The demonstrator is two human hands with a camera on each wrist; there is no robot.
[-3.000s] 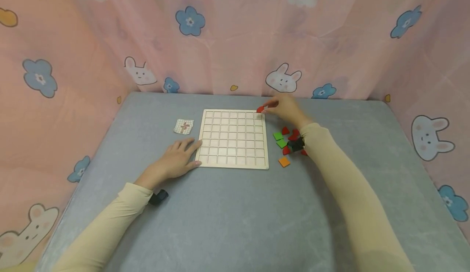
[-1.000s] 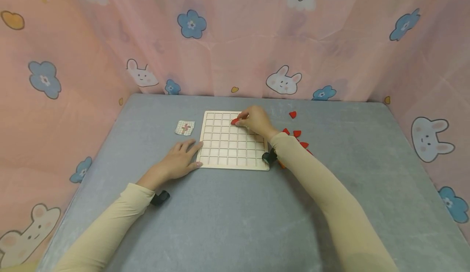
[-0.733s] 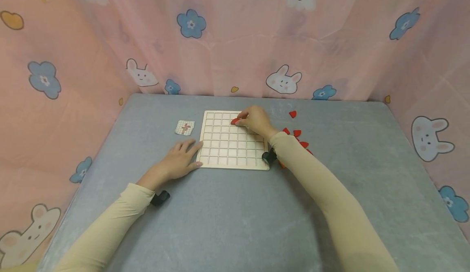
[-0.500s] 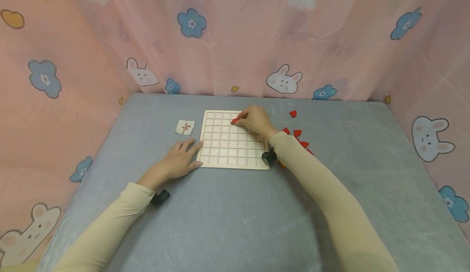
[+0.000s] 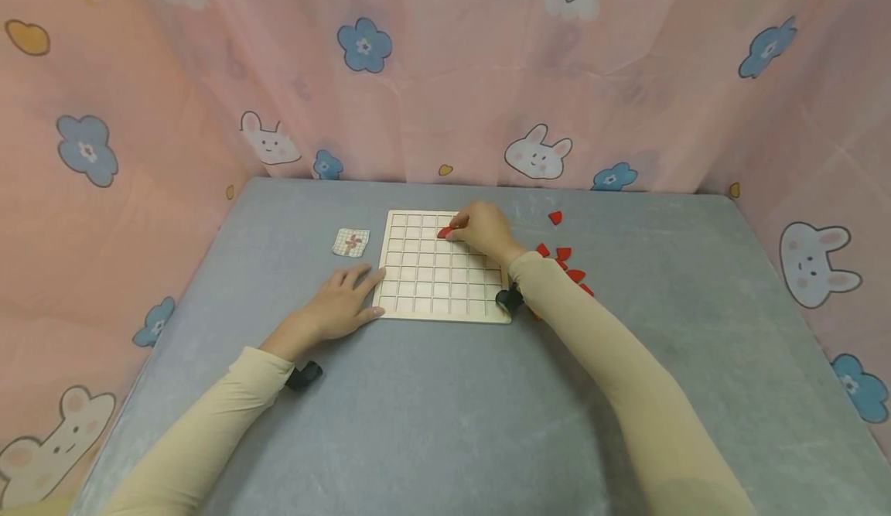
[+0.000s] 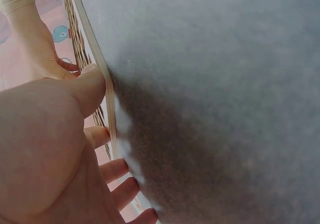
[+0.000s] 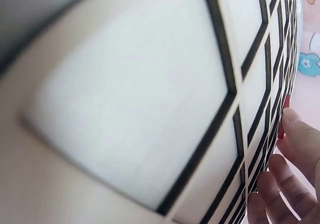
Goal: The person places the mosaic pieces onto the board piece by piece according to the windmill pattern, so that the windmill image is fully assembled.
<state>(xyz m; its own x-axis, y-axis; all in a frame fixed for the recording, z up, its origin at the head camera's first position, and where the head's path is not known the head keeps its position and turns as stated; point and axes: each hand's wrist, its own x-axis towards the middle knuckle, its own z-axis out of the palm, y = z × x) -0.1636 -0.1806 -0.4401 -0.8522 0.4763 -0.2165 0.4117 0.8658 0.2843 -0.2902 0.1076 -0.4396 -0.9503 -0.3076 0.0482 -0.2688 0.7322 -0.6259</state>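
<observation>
Small red curved-edged piece (image 5: 443, 233) being pinched by the right hand (image 5: 483, 230), square pale gridded board (image 5: 418, 280) beneath, its left edge touched by the left hand (image 5: 330, 303), that grip spread apart

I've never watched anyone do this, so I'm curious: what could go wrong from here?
The red piece pinched in the right hand might end up askew across the grid lines of the board.
The board might slide if the left hand, whose fingers touch its left edge, pushes sideways.
The right sleeve could brush the loose red pieces lying close beside it.
</observation>
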